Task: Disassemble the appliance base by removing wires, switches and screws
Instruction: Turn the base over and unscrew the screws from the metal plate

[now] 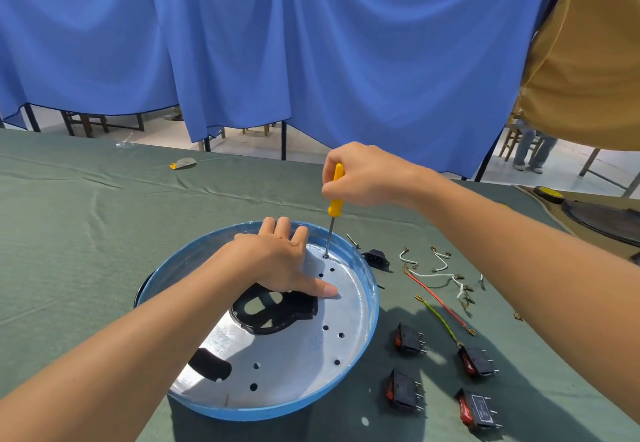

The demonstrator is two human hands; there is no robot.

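Nearest on the green cloth-covered tabletop, at the right, lie four black rocker switches with red buttons, loose and apart from one another. Just left of them sits the round appliance base with a blue rim and a silver perforated metal plate, open side up. A black plastic bracket with cut-outs lies on the plate near its middle.

The left hand rests flat on the plate's far half. Its fingers are straight and slightly spread toward the far rim, and its thumb stretches out across the metal beside the bracket.

Right of the base, beyond the switches, loose wires with metal terminals are spread on the cloth: a green-yellow wire, a red wire and several short white wires. A small black power socket lies just outside the rim, with a small screw beyond it.

The right hand curls its fingers round the handle of a yellow-handled screwdriver with a thin steel shaft. The tool stands nearly upright, its tip set in a screw point at the far edge of the plate, just beside the left fingers.

Farther off, a small yellow-and-grey scrap lies near the tabletop's back edge, and a blue cloth curtain hangs behind.
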